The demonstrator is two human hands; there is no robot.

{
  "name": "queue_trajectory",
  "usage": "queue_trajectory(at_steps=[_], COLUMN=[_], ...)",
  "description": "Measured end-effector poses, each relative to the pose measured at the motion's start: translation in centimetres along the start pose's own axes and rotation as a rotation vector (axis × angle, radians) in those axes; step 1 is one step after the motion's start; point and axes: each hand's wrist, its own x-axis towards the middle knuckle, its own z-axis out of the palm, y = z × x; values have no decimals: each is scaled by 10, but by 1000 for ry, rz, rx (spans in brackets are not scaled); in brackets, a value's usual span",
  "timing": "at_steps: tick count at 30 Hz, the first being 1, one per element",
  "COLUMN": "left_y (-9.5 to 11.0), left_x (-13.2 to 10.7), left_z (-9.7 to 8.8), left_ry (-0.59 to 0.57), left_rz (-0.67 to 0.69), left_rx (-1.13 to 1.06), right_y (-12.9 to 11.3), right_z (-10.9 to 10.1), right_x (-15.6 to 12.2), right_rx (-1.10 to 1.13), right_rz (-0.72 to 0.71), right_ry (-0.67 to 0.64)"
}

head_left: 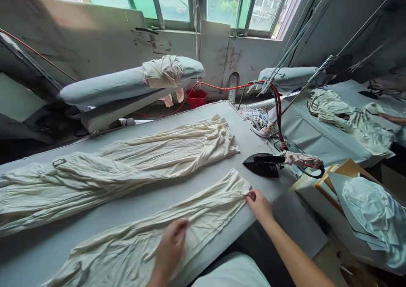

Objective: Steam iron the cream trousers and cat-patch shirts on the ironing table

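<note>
A long cream garment part (203, 208), perhaps a trouser leg or sleeve, lies creased along the near edge of the padded ironing table (250, 136). At its narrow right end, my right hand (260, 207) pinches the corner of the cloth between thumb and fingers. My left hand (171, 246) is over the middle of the same cloth, smeared by motion; I cannot tell whether it touches it. Farther back rests a second, bunched stretch of cream cloth (127, 168). Beyond my right hand sits a black iron (263, 165) with a cloth-wrapped handle.
Behind the table stands a padded pressing arm (108, 86) with cloth draped on it, near a red bucket (196, 98). Red and black hoses (278, 113) rise from the iron. At right are a box (336, 202), pale cloth (371, 206) and another person's arm (391, 117).
</note>
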Motion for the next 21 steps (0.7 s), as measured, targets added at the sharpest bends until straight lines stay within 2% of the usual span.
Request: queue_trajectory(at_steps=[3, 5, 6, 8, 9, 10, 12, 14, 15, 17, 19, 21], left_y=[36, 60, 70, 84, 90, 95, 105, 114, 116, 113, 98, 78], left_x=[27, 53, 63, 70, 66, 60, 45, 36, 37, 45, 56, 56], left_z=[59, 88, 97, 107, 110, 114, 123, 126, 121, 92, 38, -31], left_ry=[-205, -242, -205, -27, 44, 57, -67, -200, -173, 46, 376, 708], left_rz=[309, 341, 295, 257, 305, 389, 564, 590, 539, 376, 174, 23], left_rx=[474, 745, 797, 795, 781, 761, 700, 584, 491, 216, -112, -331], right_y=[7, 11, 10, 1, -9, -21, -48, -65, -65, -49, -19, 7], right_z=[-11, -18, -21, -28, -32, -37, -48, -56, -57, -52, -40, -26], right_x=[9, 17, 22, 32, 37, 42, 52, 58, 59, 57, 52, 49], right_rx=[0, 74, 116, 181, 213, 261, 410, 559, 573, 427, 195, 83], right_rz=[-5, 13, 33, 65, 52, 9, -173, -374, -420, -357, -278, -301], right_ry=[-138, -182, -214, -305, -348, -379, -431, -396, -323, -124, -10, -29])
